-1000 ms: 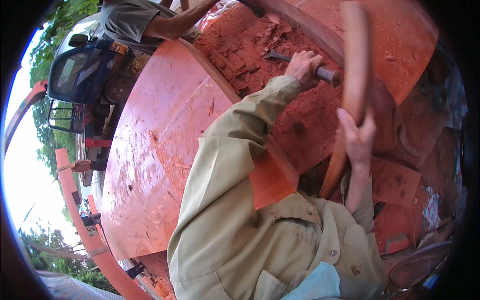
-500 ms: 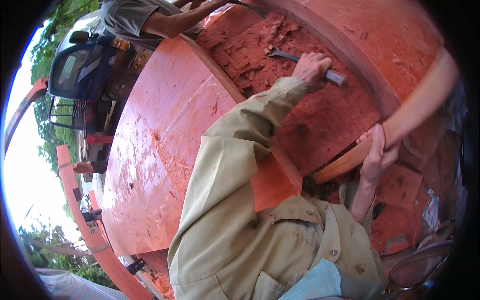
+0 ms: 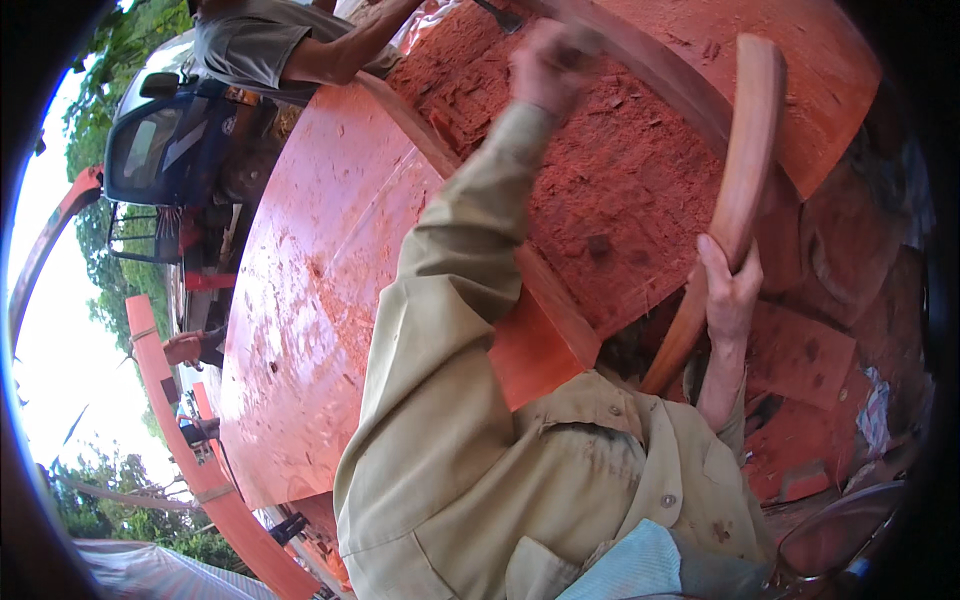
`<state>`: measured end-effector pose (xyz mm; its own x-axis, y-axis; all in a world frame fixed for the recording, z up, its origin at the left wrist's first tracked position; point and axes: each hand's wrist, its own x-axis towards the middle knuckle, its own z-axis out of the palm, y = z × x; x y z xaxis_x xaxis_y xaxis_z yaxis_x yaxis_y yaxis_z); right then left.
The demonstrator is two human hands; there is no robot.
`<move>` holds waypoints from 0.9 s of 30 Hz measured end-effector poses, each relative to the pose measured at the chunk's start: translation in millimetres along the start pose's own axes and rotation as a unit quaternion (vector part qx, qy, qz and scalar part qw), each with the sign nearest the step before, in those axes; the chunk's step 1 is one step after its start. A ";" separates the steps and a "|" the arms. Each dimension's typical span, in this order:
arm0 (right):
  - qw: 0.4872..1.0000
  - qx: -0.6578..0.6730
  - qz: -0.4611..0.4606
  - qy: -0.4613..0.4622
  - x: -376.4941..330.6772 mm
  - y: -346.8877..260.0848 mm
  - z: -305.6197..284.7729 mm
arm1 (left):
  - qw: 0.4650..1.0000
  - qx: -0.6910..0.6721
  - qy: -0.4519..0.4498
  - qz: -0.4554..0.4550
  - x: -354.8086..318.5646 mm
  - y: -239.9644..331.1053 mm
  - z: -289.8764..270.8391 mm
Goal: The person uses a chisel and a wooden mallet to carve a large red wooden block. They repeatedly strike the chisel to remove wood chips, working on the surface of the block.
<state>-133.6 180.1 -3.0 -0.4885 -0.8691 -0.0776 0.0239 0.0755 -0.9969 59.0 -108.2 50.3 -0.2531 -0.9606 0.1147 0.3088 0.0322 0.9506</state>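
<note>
My left hand [image 3: 552, 68] is closed round a chisel and smeared by motion over the recessed bed of red wood chips [image 3: 620, 190]. Only a blurred bit of the chisel's handle [image 3: 588, 38] shows beyond the fist; its blade cannot be made out. In my right hand [image 3: 733, 285] is a long, curved wooden club [image 3: 748, 140], gripped around its lower part and raised at a slant, its thick end upward. The chips lie between a smooth red wooden panel [image 3: 320, 270] on the left and a raised curved red rim [image 3: 665, 65] on the right.
A co-worker in a grey shirt [image 3: 250, 45] leans in at the far left, near a dark flat-bladed tool [image 3: 498, 15]. Another person's hand [image 3: 183, 348] is by a curved red beam [image 3: 175, 420]. Beyond stands a blue truck [image 3: 150, 150]. Red wood offcuts [image 3: 800, 350] lie right.
My left hand with the chisel has moved up and left, away from me. The club in my right hand has swung from a rightward slant to nearly upright.
</note>
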 end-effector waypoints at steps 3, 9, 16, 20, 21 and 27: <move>0.994 0.053 0.094 -0.001 -13.3 -4.7 -7.0 | 0.789 0.524 -0.222 0.232 -45.6 -46.6 20.9; 0.995 0.070 0.065 0.014 -24.9 15.5 -27.1 | 0.761 0.588 -0.212 0.176 -70.8 -63.2 15.0; 0.988 0.137 -0.048 0.060 -8.7 -34.7 -13.2 | 0.781 0.562 -0.196 0.188 -68.8 -52.1 8.5; 0.996 -0.043 -0.056 -0.053 2.5 -37.7 43.0 | 0.767 0.577 -0.194 0.203 -65.6 -47.5 -3.0; 0.989 -0.103 -0.051 -0.095 4.4 -39.1 49.1 | 0.753 0.600 -0.204 0.176 -64.8 -47.5 -4.8; 0.998 0.062 0.004 0.012 4.0 -62.9 34.2 | 0.764 0.585 -0.193 0.194 -60.9 -51.9 -7.8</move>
<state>-107.2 155.2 58.9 -0.5091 -0.8563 -0.0876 0.1356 0.0208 -0.9905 65.5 -53.6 -8.2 -0.6724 -0.6697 0.3152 -0.5429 0.7357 0.4050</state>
